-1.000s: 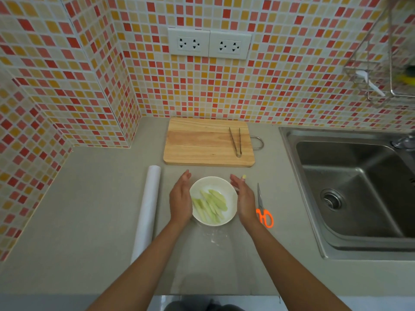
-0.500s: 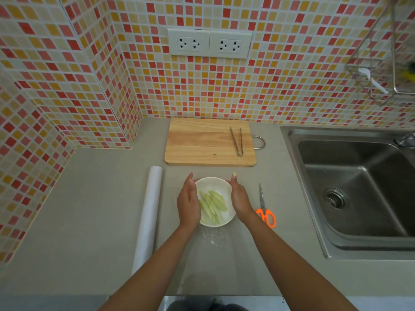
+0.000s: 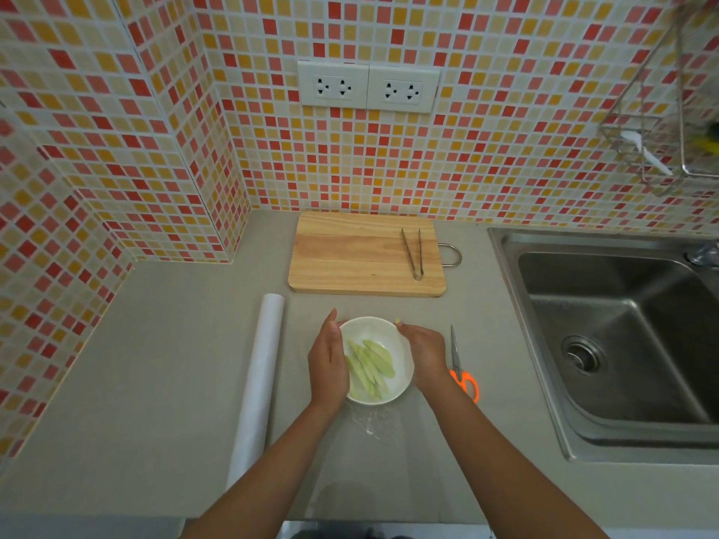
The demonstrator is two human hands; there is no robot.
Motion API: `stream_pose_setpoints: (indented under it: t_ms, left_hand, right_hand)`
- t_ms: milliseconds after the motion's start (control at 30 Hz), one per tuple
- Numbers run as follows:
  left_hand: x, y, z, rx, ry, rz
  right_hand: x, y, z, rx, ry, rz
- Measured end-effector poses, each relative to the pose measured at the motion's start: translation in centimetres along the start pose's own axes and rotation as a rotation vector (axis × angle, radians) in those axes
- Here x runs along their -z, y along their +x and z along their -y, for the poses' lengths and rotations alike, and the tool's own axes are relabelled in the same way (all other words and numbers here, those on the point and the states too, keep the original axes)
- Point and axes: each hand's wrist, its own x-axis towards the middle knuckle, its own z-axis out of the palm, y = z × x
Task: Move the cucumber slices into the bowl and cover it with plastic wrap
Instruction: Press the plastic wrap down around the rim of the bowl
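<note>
White bowl (image 3: 383,329) of cucumber slices (image 3: 369,367) on desk (image 3: 155,363), just in front of cutting board (image 3: 362,252); left hand (image 3: 327,363) and right hand (image 3: 426,354) flank bowl, fingers straight, together, pressed against its sides; plastic wrap roll (image 3: 258,379) left of bowl.

A home kitchen.
A steel sink (image 3: 618,344) is set in the table (image 3: 155,363); left of the sink lies a wooden cutting board (image 3: 362,254), mosaic-tiled wall (image 3: 505,110) behind.

The left hand (image 3: 328,363) hides the bowl (image 3: 402,377)'s left rim; the wire rack (image 3: 661,149) runs off-frame.
</note>
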Motion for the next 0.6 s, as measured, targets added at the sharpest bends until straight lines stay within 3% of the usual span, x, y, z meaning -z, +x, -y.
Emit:
stream_pose_setpoints:
  t_ms: [200,400,600]
  left_hand:
    - [-0.2,-0.1,-0.1,-0.009,0.010,-0.006]
    - [-0.2,-0.1,-0.4,-0.004,0.039,-0.005]
    - [-0.1,-0.2,-0.3,-0.009,0.048,0.003]
  right_hand:
    - [0.2,0.4,0.9,-0.139,-0.022,0.021]
    - [0.8,0.7,2.5,-0.221,-0.216,0.109]
    - [0.6,1.2,3.7,-0.207,-0.358,0.171]
